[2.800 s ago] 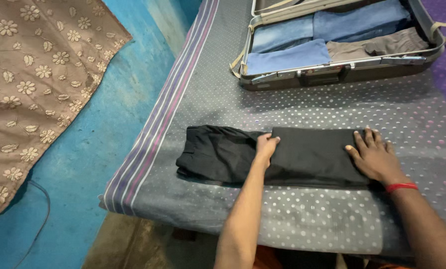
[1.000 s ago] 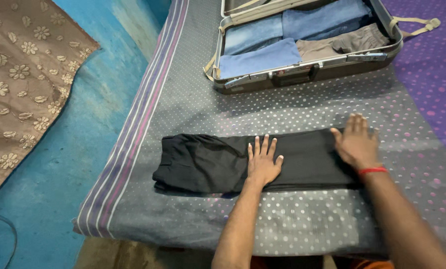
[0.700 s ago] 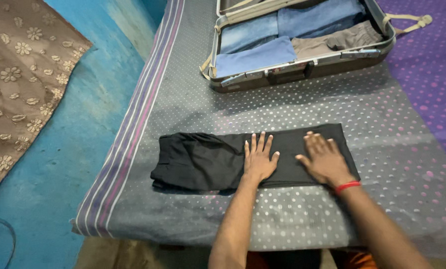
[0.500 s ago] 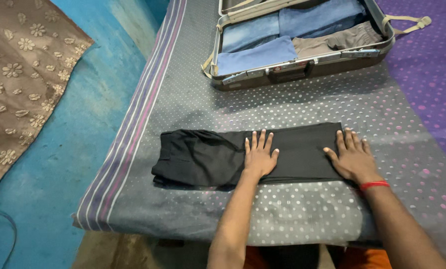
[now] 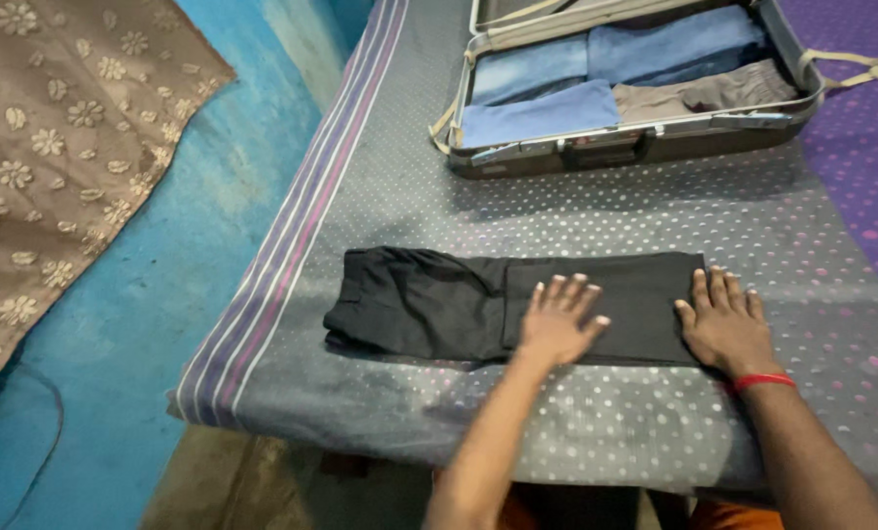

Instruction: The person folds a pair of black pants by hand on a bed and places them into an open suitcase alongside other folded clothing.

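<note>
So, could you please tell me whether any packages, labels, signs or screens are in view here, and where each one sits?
None in view: no package, label, sign or screen.
The only container is an open grey suitcase at the far end of the dotted bedsheet, packed with folded blue and grey-brown clothes.

Two hands, left (image 5: 558,325) and right (image 5: 722,325), lie on one black garment (image 5: 439,302). One open suitcase (image 5: 645,139) holds four folded pieces: three blue (image 5: 539,112) and one grey-brown (image 5: 699,93). One dotted sheet (image 5: 596,221) and one flowered cloth (image 5: 56,147) show too.
</note>
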